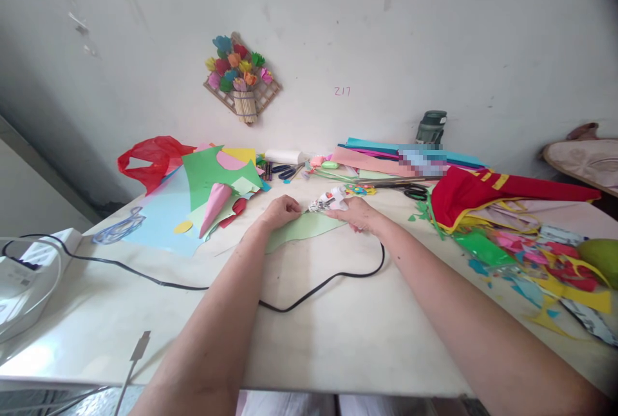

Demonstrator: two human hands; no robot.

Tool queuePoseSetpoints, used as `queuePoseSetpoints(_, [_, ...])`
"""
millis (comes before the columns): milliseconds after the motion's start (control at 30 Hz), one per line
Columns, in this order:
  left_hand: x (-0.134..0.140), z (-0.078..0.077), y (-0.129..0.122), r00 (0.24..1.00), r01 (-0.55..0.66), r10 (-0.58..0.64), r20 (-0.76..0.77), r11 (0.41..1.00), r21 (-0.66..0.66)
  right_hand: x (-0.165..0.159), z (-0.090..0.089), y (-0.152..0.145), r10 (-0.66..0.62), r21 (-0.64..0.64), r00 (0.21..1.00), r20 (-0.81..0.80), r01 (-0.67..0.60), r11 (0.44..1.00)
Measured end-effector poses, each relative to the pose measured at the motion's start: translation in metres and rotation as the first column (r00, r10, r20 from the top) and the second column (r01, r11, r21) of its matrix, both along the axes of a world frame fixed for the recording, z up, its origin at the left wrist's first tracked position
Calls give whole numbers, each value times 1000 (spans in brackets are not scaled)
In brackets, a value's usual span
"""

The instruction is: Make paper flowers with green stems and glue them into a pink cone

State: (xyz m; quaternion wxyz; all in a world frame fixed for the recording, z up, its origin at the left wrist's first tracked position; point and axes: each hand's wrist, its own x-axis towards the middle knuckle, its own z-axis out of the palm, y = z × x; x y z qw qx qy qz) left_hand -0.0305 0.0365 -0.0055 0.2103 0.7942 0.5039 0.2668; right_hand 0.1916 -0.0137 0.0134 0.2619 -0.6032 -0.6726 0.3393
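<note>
My right hand [355, 213] is wrapped around a white glue gun [334, 196], whose patterned front end points left. A black cord [333, 279] runs from near that hand across the table. My left hand [284, 211] is closed in a pinch close to the nozzle. What its fingertips hold is too small to make out. Beneath both hands lies a light green sheet of paper [304, 230], partly covered by them. A faint thin line [223, 252] shows on the table left of my left forearm.
On the left lie a pink paper cone [215, 208], coloured sheets [164, 210], a red bag [145, 158] and a power strip [38, 274]. Scissors [415, 192], a red and yellow cloth [476, 197] and paper scraps [545, 268] are on the right. A bottle [431, 127] stands behind.
</note>
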Motion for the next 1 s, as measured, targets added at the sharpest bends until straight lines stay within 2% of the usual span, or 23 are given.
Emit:
queuePoseSetpoints(200, [1, 1, 0, 1000, 13, -13, -11, 1000, 12, -3, 1, -1, 26, 25, 1000, 4, -26, 999])
queuePoseSetpoints(733, [0, -1, -1, 1000, -15, 15, 25, 1000, -6, 5, 4, -1, -30, 11, 995, 93, 29, 1000])
queuePoseSetpoints(1000, [0, 1, 0, 1000, 1, -1, 9, 1000, -17, -5, 9, -6, -13, 8, 997, 75, 12, 1000])
